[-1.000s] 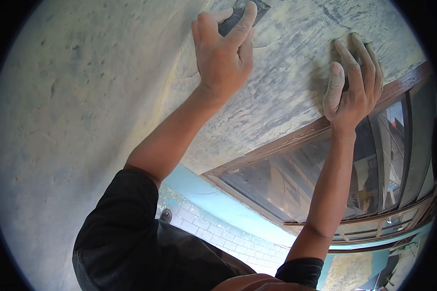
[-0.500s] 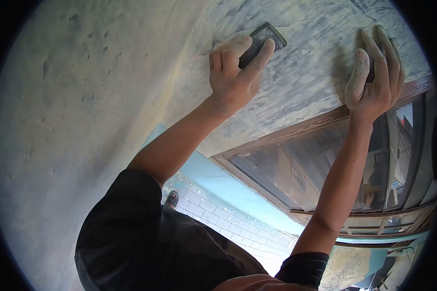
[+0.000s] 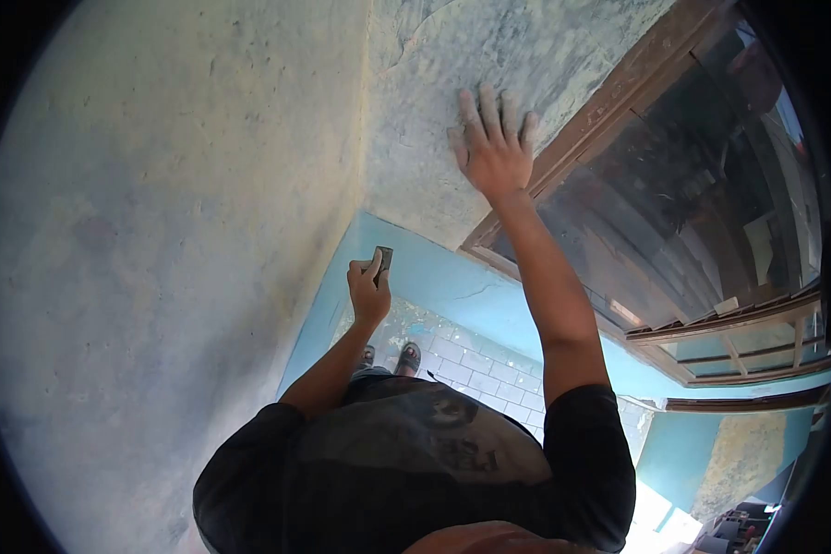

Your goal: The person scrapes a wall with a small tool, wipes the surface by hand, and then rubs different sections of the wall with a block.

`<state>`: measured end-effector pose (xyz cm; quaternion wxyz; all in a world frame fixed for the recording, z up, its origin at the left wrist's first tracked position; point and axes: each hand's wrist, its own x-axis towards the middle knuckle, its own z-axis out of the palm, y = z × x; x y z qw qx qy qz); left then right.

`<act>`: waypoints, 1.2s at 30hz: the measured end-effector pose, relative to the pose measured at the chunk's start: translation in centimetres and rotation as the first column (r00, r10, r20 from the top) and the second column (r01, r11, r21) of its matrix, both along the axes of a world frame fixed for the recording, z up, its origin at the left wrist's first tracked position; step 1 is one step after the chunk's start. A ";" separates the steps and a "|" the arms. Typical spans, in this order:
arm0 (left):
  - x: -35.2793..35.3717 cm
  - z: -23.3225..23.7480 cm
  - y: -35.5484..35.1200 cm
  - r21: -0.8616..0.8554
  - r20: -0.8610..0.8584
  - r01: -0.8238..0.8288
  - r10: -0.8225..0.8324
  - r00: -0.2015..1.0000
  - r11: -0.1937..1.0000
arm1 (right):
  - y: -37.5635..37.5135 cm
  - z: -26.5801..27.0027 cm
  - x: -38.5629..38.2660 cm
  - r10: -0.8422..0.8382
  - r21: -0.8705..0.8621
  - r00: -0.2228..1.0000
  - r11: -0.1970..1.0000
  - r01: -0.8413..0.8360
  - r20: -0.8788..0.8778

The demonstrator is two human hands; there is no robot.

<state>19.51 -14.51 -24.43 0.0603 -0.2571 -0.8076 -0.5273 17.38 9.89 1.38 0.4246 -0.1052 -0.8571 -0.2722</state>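
Note:
My left hand (image 3: 369,294) is closed around a small dark sanding block (image 3: 385,258), held low in front of the blue lower band of the wall. Thumb and fingers grip it from both sides. Higher up and to the right, my right hand (image 3: 499,164) lies with fingers spread against the patchy grey-and-cream wall (image 3: 425,138), close to the brown window frame. Pale dust coats its fingers. Nothing is held in it.
A brown wooden window frame (image 3: 586,129) with dark glass (image 3: 674,194) runs along the right. Another wall (image 3: 175,231) meets this one at a corner on the left. Below are light floor tiles (image 3: 480,369) and my sandalled feet (image 3: 408,356).
My left hand has come down from the upper wall with the sanding block. My right hand now lies flatter, fingers spread, nearer the corner. The view has shifted, showing more floor and both feet.

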 end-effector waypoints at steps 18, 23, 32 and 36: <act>15.1 3.2 -6.8 0.526 0.825 -0.004 -0.509 0.246 0.850 | -16.7 -25.0 27.5 0.227 -0.443 0.944 -0.891 0.103 -0.237; 25.8 1.8 -3.3 0.545 0.837 0.086 -0.548 0.011 0.834 | -14.6 -24.5 38.4 0.048 -0.427 0.927 -0.896 -0.125 -0.371; 35.5 3.2 -2.4 0.422 0.879 0.466 -0.476 0.000 0.778 | -14.7 -22.6 49.3 -0.393 -0.233 0.797 -0.813 -0.534 -0.458; 34.3 4.4 -3.3 0.221 0.867 0.651 -0.452 0.210 0.726 | -12.9 -21.8 50.9 -0.549 -0.154 0.763 -0.768 -0.622 -0.341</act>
